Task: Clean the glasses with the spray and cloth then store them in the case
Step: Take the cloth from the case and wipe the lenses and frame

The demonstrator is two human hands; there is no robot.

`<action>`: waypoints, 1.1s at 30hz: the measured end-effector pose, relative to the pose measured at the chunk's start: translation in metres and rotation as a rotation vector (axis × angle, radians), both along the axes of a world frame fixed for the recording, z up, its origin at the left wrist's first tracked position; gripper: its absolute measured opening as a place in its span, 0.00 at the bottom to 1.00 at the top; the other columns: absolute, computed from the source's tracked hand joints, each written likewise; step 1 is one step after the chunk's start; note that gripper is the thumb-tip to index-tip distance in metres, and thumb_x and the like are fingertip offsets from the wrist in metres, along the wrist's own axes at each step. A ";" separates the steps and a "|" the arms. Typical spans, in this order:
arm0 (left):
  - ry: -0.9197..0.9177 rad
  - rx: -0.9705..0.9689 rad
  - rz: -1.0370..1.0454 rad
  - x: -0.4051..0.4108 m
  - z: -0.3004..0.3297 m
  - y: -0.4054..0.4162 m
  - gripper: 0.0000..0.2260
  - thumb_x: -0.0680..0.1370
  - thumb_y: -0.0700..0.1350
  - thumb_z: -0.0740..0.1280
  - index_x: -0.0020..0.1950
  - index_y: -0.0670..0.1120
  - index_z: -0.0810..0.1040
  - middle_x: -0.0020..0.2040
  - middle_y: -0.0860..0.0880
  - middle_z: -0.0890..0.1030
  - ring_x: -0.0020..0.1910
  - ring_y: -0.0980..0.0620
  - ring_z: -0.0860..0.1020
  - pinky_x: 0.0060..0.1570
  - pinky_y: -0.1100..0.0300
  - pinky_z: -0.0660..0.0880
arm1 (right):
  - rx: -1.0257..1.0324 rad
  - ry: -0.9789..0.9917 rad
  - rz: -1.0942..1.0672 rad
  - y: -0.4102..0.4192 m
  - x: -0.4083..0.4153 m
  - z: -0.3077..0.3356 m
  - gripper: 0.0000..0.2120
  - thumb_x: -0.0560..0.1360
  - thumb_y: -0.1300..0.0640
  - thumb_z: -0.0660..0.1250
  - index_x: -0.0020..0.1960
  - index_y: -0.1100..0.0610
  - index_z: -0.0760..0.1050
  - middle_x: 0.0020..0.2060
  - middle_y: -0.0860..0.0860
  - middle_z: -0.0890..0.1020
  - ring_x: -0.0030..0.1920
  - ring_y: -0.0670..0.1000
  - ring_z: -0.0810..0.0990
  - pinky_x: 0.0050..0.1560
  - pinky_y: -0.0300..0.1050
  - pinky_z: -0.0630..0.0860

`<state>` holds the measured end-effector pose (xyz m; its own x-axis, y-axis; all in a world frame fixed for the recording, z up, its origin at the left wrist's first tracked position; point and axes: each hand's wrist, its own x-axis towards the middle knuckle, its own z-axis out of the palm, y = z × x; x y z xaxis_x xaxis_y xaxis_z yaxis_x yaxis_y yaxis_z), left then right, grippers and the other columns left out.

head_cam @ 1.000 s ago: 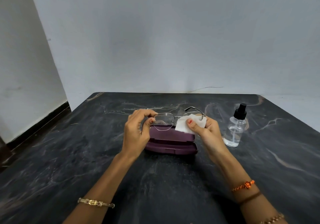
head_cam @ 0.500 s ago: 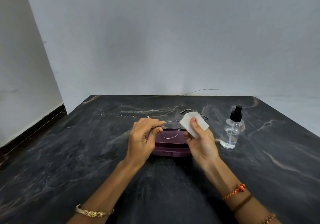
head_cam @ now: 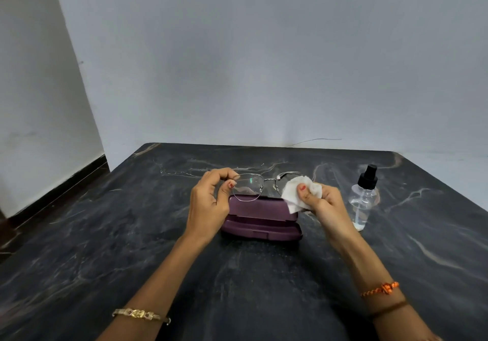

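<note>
Thin metal-framed glasses (head_cam: 260, 182) hang in the air above a shut purple case (head_cam: 261, 220) lying on the dark marble table (head_cam: 250, 282). My left hand (head_cam: 211, 203) pinches the frame's left end. My right hand (head_cam: 320, 202) presses a folded white cloth (head_cam: 297, 193) over the right lens, which the cloth hides. A clear spray bottle (head_cam: 363, 199) with a black nozzle stands upright to the right of my right hand, apart from it.
The table's back edge meets a grey wall (head_cam: 264, 63). On the left the floor with a dark skirting strip (head_cam: 58, 187) lies beyond the table's edge. A thin wire (head_cam: 317, 140) lies at the back edge.
Half a second ago the glasses were turned edge-on with the cloth lifted off. Now they face me again and the cloth covers the right lens.
</note>
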<state>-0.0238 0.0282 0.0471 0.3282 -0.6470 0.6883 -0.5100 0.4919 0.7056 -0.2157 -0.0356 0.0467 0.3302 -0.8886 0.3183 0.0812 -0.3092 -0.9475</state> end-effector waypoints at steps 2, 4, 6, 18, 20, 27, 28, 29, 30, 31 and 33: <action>0.060 0.008 0.013 0.000 0.000 0.000 0.08 0.75 0.31 0.62 0.45 0.43 0.76 0.43 0.49 0.78 0.45 0.60 0.76 0.47 0.75 0.71 | 0.069 -0.088 -0.002 0.001 0.005 -0.001 0.11 0.74 0.55 0.61 0.39 0.57 0.80 0.30 0.48 0.85 0.34 0.43 0.81 0.37 0.33 0.76; 0.125 0.002 0.021 0.000 -0.002 -0.001 0.09 0.75 0.32 0.62 0.46 0.44 0.76 0.43 0.51 0.78 0.43 0.64 0.76 0.46 0.76 0.71 | 0.184 -0.270 0.056 0.003 0.011 -0.002 0.11 0.75 0.56 0.59 0.44 0.59 0.79 0.33 0.48 0.86 0.36 0.43 0.83 0.37 0.34 0.79; 0.185 -0.017 0.047 0.000 -0.003 -0.003 0.09 0.75 0.33 0.62 0.45 0.46 0.76 0.42 0.54 0.78 0.42 0.67 0.76 0.44 0.76 0.71 | 0.289 -0.447 0.090 0.005 0.016 -0.001 0.11 0.78 0.56 0.56 0.47 0.59 0.76 0.35 0.47 0.86 0.37 0.43 0.83 0.35 0.35 0.79; 0.288 -0.089 0.109 -0.014 -0.009 -0.002 0.11 0.74 0.34 0.65 0.42 0.50 0.76 0.40 0.56 0.79 0.40 0.66 0.76 0.42 0.75 0.71 | 0.575 -0.828 0.069 0.025 0.052 -0.010 0.11 0.79 0.54 0.55 0.50 0.58 0.73 0.41 0.52 0.84 0.41 0.48 0.83 0.35 0.39 0.81; 0.269 -0.090 0.085 -0.018 -0.011 -0.002 0.10 0.73 0.33 0.65 0.43 0.48 0.76 0.40 0.55 0.79 0.40 0.66 0.76 0.42 0.75 0.71 | 0.570 -0.863 0.079 0.027 0.054 -0.010 0.12 0.79 0.53 0.54 0.50 0.58 0.73 0.37 0.51 0.86 0.39 0.47 0.84 0.35 0.40 0.81; 0.242 -0.084 0.088 -0.026 -0.014 -0.001 0.10 0.73 0.32 0.65 0.43 0.47 0.76 0.40 0.55 0.78 0.40 0.66 0.76 0.42 0.75 0.71 | 0.570 -0.885 0.152 0.032 0.055 -0.010 0.14 0.78 0.52 0.54 0.52 0.59 0.74 0.42 0.55 0.85 0.46 0.53 0.82 0.43 0.45 0.81; 0.237 -0.084 0.092 -0.026 -0.014 -0.001 0.10 0.73 0.32 0.65 0.43 0.47 0.76 0.40 0.55 0.78 0.40 0.66 0.76 0.42 0.75 0.71 | 0.573 -0.879 0.163 0.033 0.055 -0.010 0.14 0.78 0.52 0.54 0.52 0.59 0.73 0.44 0.56 0.84 0.47 0.54 0.81 0.44 0.45 0.81; 0.232 -0.085 0.093 -0.025 -0.014 -0.001 0.09 0.73 0.32 0.65 0.44 0.47 0.76 0.40 0.55 0.78 0.40 0.66 0.76 0.42 0.75 0.71 | 0.575 -0.876 0.175 0.034 0.055 -0.011 0.14 0.78 0.52 0.54 0.53 0.60 0.73 0.45 0.57 0.83 0.48 0.54 0.81 0.45 0.45 0.81; 0.227 -0.085 0.093 -0.025 -0.014 -0.001 0.09 0.73 0.32 0.65 0.44 0.45 0.76 0.40 0.55 0.78 0.41 0.66 0.76 0.42 0.75 0.71 | 0.577 -0.874 0.185 0.034 0.056 -0.011 0.14 0.78 0.52 0.54 0.53 0.60 0.73 0.45 0.58 0.83 0.47 0.54 0.81 0.46 0.45 0.81; 0.221 -0.086 0.093 -0.025 -0.014 -0.001 0.08 0.73 0.31 0.65 0.44 0.44 0.76 0.40 0.55 0.78 0.41 0.66 0.76 0.42 0.75 0.71 | 0.577 -0.871 0.193 0.034 0.056 -0.012 0.14 0.78 0.52 0.54 0.53 0.61 0.74 0.45 0.58 0.83 0.47 0.54 0.82 0.46 0.46 0.81; 0.197 -0.091 0.097 -0.026 -0.015 -0.001 0.08 0.72 0.31 0.65 0.45 0.44 0.76 0.40 0.54 0.78 0.41 0.65 0.76 0.43 0.75 0.71 | 0.568 -0.865 0.205 0.034 0.055 -0.013 0.15 0.78 0.53 0.54 0.52 0.61 0.74 0.42 0.57 0.84 0.45 0.53 0.83 0.47 0.45 0.81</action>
